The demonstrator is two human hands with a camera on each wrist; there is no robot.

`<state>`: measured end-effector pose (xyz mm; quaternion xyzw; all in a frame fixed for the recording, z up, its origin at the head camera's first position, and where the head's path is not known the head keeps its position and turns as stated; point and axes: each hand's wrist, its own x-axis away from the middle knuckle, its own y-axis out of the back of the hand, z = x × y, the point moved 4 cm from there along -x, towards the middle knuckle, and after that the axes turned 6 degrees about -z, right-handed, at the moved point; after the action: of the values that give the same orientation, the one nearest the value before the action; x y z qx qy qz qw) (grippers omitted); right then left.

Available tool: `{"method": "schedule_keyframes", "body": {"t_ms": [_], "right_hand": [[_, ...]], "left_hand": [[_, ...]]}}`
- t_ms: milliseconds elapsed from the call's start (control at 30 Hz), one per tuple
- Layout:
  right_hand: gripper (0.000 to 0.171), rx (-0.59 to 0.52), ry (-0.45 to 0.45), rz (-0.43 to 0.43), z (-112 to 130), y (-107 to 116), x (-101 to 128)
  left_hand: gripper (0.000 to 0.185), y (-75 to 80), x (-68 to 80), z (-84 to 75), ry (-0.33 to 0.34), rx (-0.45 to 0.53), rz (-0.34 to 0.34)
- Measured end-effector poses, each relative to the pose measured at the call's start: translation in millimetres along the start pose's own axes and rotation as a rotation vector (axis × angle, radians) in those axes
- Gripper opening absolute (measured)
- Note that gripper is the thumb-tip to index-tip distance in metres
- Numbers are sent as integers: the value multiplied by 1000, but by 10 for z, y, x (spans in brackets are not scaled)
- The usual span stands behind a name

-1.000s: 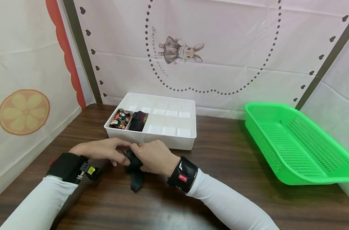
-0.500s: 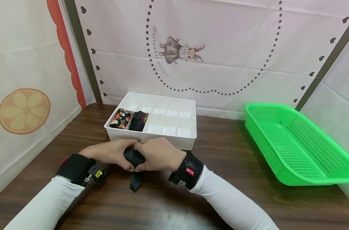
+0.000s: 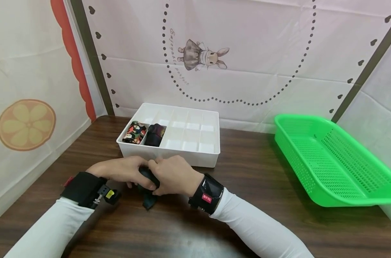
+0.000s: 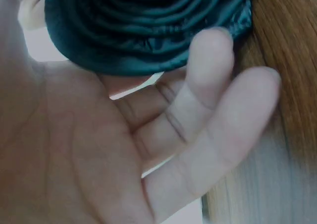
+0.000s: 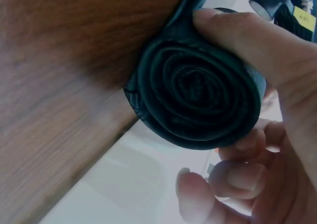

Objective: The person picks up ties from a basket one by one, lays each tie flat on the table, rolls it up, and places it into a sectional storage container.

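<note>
Between my hands is a dark green necktie [image 3: 149,175], wound into a thick roll. Its pointed tail lies on the table toward me. My left hand [image 3: 124,169] holds the roll from the left, its thumb along the near side. From the right, my right hand [image 3: 176,175] grips the same roll with thumb and curled fingers. The right wrist view shows the coiled end of the necktie [image 5: 198,92] and the thumb pressing near its loose strip. In the left wrist view, two fingers of the left hand [image 4: 148,135] extend below the coil.
Just beyond the hands stands a white divided box [image 3: 189,156]. Two front-left compartments hold a colorful patterned fabric roll [image 3: 135,133] and a dark fabric roll [image 3: 155,135]. A green perforated basket [image 3: 324,199] stands at the right. Printed cloth walls surround the table.
The necktie's loose tail has grown shorter and its tip has drawn closer to the roll. My left hand has shifted slightly right; the right hand went right, then back left.
</note>
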<state>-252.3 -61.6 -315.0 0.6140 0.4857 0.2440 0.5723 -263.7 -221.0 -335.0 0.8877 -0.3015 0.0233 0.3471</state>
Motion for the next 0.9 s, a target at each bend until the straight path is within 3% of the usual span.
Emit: {"method": "schedule_keyframes", "body": {"t_ms": [133, 267, 400, 633, 900], "right_hand": [[69, -107, -37, 72, -46, -4, 13], [60, -168, -61, 133, -110, -11, 23], [53, -111, -23, 82, -70, -13, 4], [58, 55, 42, -19, 69, 57, -23], [53, 53, 1, -112, 14, 211, -6]], "left_hand": [[49, -41, -16, -5, -51, 1, 11], [56, -45, -35, -33, -32, -40, -24], [56, -23, -4, -57, 14, -50, -16], [45, 37, 82, -68, 60, -45, 21], [45, 160, 143, -19, 10, 110, 14]]}}
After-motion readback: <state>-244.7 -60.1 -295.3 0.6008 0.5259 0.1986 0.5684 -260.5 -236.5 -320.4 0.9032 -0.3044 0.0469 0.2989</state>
